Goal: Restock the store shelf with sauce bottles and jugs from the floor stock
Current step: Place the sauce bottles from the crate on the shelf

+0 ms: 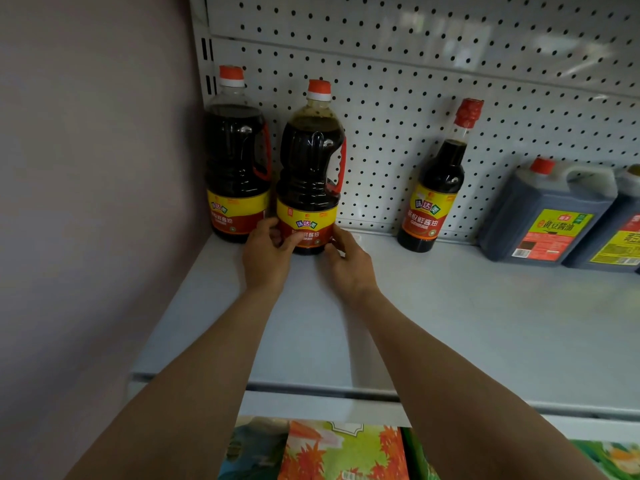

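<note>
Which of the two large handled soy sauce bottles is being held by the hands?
The right one, standing slightly forward: the left hand and right hand grip its base. The other large bottle stands untouched beside the wall.

Colourful printed boxes (343, 452) below, pink wall (86, 168) left.

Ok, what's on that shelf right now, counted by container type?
Large handled sauce bottles: 2, the second held at its base by the left hand and right hand
Slim glass bottle: 1
Square jugs: 2, the far-right one cut off by the frame edge
Total: 5
</note>
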The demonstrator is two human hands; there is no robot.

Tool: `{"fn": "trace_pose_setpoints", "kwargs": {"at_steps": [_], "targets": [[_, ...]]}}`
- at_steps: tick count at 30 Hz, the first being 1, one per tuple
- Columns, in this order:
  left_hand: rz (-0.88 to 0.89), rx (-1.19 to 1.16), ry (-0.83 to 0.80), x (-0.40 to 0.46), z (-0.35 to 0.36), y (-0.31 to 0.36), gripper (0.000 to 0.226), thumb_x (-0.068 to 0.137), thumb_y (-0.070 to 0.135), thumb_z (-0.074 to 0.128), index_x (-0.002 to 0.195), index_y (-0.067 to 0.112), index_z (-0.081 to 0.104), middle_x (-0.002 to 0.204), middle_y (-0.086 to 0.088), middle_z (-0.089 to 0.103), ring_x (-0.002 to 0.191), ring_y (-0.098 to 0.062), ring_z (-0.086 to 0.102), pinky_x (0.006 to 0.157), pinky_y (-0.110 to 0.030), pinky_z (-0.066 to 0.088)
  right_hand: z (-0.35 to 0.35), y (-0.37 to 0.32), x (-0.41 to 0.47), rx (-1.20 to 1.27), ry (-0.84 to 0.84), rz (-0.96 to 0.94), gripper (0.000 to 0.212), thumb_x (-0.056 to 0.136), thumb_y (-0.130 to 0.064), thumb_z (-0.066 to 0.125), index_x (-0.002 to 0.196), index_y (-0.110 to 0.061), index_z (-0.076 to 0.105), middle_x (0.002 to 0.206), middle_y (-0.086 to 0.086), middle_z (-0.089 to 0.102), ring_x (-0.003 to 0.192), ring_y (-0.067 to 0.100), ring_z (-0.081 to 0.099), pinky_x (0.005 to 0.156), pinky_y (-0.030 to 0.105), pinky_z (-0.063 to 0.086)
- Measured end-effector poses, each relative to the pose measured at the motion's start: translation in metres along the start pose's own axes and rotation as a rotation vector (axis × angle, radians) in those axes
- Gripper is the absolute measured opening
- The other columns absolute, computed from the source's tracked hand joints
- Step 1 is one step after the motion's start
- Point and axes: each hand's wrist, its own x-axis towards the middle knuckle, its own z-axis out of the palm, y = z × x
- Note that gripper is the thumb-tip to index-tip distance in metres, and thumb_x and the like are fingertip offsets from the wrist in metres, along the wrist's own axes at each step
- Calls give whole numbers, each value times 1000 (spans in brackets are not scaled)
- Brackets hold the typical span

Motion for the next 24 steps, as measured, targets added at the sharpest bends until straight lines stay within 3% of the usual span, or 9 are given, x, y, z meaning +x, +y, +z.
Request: {"fn": "trace_pose_setpoints", "kwargs": {"at_steps": [3, 8, 15, 20, 24], "targets": [[13, 8, -39, 0, 0, 1, 57, 84, 40, 75, 134, 18, 58, 126, -3, 64, 113, -16, 62, 93, -29, 51, 0, -3, 1, -58, -36, 12, 50, 107, -33, 41, 156, -28, 33, 155, 1, 46, 142, 21, 42, 115, 33, 32], [32, 27, -72, -1, -2, 4, 57, 87, 44, 71, 138, 24, 56, 132, 3, 63, 122, -15, 58, 101, -36, 50, 3, -6, 5, -180, -81, 12, 52, 106, -53, 23, 156, -41, 24, 151, 2, 50, 137, 25, 46, 106, 39, 37], [-18, -30, -74, -4, -4, 10, 57, 87, 38, 73, 137, 19, 55, 134, 1, 62, 123, -15, 58, 92, -21, 43, 6, -8, 4, -260, -102, -2, 55, 104, -60, 14, 157, -46, 15, 148, 4, 53, 135, 27, 47, 104, 43, 38], [-58, -59, -51, -4, -2, 10, 58, 84, 35, 77, 134, 17, 54, 131, -2, 64, 120, -17, 60, 91, -23, 45, 8, -6, 6, -260, -86, 18, 58, 102, -65, 14, 157, -47, 16, 144, 5, 56, 132, 27, 49, 100, 41, 39], [-116, -105, -116, -9, -9, 14, 61, 85, 29, 77, 137, 13, 49, 136, -6, 60, 124, -21, 58, 90, -24, 43, 2, -12, 0, -189, -95, 48, 55, 104, -59, 18, 157, -41, 23, 148, 9, 53, 135, 30, 47, 106, 38, 36]]}}
